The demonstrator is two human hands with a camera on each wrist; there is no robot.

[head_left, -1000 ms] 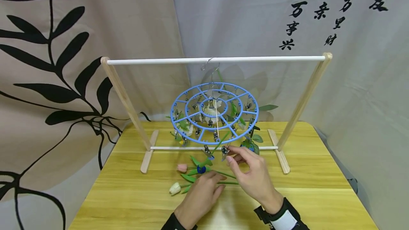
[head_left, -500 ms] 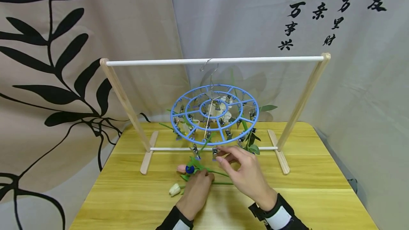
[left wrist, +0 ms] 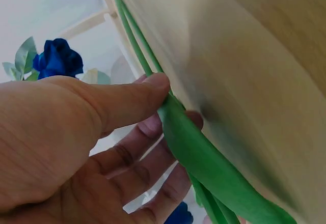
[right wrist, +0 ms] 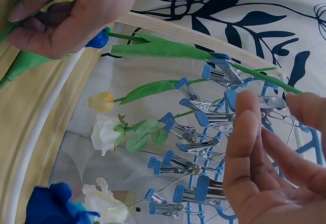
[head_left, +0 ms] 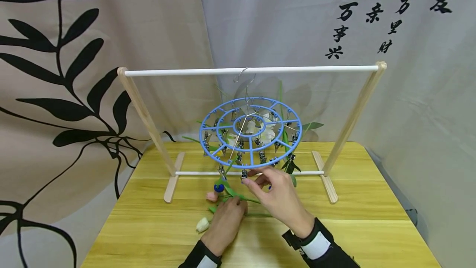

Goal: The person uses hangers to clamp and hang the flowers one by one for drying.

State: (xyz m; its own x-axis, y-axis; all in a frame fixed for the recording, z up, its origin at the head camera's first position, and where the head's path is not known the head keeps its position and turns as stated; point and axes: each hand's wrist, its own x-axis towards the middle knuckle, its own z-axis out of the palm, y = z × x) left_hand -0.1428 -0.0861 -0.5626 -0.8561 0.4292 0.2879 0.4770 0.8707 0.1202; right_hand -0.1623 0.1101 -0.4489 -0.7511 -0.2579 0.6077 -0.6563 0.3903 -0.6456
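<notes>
In the head view my left hand (head_left: 227, 220) is low over the table among tulips. Its thumb and fingertips pinch green tulip stems (left wrist: 135, 38) beside a broad leaf (left wrist: 204, 158). A pink tulip (head_left: 212, 196) and a white tulip (head_left: 202, 225) lie just left of that hand. My right hand (head_left: 279, 195) pinches a metal clip (head_left: 244, 173) at the front rim of a round blue clip hanger (head_left: 241, 166); the clip holds no flower. Left of it, a blue flower (head_left: 219, 187) hangs head down from another clip (head_left: 222, 171).
A wooden rack with a white top rod (head_left: 186, 72) carries the hanger. Yellow and white flowers (right wrist: 104, 132) hang from several blue-tipped clips. A lower white rod (head_left: 201, 173) crosses behind the hands on the wooden table (head_left: 141, 226).
The hanger has turned, its front side going left, carrying the blue flower left. My right hand has moved left with the clip. My left hand has shifted slightly left and closed on the stems.
</notes>
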